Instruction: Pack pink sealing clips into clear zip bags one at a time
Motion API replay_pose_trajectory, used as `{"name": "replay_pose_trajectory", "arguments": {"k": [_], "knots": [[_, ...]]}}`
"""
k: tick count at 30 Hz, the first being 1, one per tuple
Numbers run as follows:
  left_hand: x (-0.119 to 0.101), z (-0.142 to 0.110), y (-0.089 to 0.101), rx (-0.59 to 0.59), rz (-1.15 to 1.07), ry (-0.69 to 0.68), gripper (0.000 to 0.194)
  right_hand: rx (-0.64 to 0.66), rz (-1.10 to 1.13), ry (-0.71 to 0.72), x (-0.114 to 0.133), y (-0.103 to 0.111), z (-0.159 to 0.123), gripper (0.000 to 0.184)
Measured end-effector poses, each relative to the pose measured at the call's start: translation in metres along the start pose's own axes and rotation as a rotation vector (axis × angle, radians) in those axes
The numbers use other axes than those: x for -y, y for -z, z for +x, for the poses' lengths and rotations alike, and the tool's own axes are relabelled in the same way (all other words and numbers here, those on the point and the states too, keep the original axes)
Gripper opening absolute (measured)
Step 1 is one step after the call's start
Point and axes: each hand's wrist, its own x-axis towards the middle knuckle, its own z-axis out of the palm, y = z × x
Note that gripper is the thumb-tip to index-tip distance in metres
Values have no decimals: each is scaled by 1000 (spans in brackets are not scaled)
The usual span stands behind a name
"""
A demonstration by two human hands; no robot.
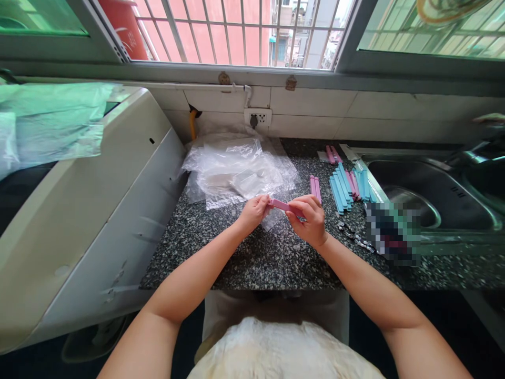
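Above the speckled counter (236,263), near the clear bags (244,163), pinches a pink clip (281,205) at either end with left hand (254,211) and right hand (310,219) — between the two, with long axis crosswise, equally near both.

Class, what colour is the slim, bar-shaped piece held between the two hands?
The slim, bar-shaped piece is pink, seen best in the head view.

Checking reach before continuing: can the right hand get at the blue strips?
Probably yes: the blue strips lie nearby across bare counter, though the right hand holds a pink strip and would need freeing.
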Motion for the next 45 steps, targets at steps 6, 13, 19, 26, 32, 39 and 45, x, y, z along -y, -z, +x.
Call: {"name": "replay_pose_trajectory", "arguments": {"k": [6, 13, 19, 26, 32, 39, 45], "knots": [[1, 2, 2, -48, 33, 27, 42, -1, -41, -30, 2, 4, 3, 10], [-6, 6, 8, -144, 78, 49, 41, -40, -36, -33, -1, 8, 5, 12], [-10, 7, 10, -179, 64, 62, 38, -81, -42, -26, -4, 10, 5, 15], [-15, 8, 11, -226, 14, 47, 37, -121, -51, -19, -4, 15, 10, 13], [-15, 10, 14, -244, -21, 48, 38, -116, -45, -58, -10, 17, 7, 9], [-12, 16, 20, -284, -117, 3, 36, -134, -47, -51, -14, 19, 6, 7], [-9, 18, 25, -306, -119, -35, 34, -137, -55, -89, -18, 20, 5, 5]]}}
